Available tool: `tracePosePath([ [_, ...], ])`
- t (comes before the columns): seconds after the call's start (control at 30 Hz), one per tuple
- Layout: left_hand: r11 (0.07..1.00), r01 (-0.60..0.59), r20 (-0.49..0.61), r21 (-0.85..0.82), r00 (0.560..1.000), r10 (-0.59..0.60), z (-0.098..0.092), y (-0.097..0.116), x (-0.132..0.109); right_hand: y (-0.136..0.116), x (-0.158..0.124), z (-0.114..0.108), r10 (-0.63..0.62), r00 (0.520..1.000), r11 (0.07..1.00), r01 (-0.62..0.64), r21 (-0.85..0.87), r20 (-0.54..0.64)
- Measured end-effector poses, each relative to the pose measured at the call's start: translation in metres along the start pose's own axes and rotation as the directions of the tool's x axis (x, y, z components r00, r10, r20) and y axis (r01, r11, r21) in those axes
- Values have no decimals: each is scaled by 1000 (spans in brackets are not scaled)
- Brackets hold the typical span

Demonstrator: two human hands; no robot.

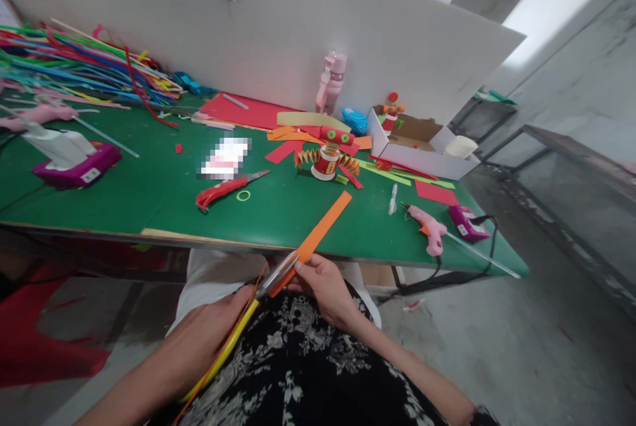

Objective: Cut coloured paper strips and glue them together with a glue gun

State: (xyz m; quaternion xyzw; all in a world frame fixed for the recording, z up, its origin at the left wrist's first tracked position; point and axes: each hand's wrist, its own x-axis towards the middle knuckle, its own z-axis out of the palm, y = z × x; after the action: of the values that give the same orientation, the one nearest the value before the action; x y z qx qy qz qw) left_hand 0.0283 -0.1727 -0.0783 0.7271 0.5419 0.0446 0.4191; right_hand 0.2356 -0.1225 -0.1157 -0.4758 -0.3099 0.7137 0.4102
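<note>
Over my lap, my left hand is closed round the yellow handles of a pair of scissors, whose grey blades meet the near end of a long orange paper strip. My right hand pinches that same end of the strip. The strip slants up and away over the front edge of the green table. A thin orange sliver hangs down beside the scissors.
On the table lie red-handled scissors, a paper craft figure, coloured paper pieces, a pink glue gun with its cable, another glue gun on a purple stand, a heap of coloured straws, a pink bottle and a white box. A white board stands behind.
</note>
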Motion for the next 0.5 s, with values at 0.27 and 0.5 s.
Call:
tracePosePath([
  [0.27, 999, 31, 53, -18, 998, -30, -5, 12, 7, 2, -1, 1, 20, 1000, 999, -19, -26, 11],
  [0.5, 997, 62, 29, -37, 998, -61, -3, 15, 7, 3, 0, 2, 18, 999, 999, -17, -40, 36],
])
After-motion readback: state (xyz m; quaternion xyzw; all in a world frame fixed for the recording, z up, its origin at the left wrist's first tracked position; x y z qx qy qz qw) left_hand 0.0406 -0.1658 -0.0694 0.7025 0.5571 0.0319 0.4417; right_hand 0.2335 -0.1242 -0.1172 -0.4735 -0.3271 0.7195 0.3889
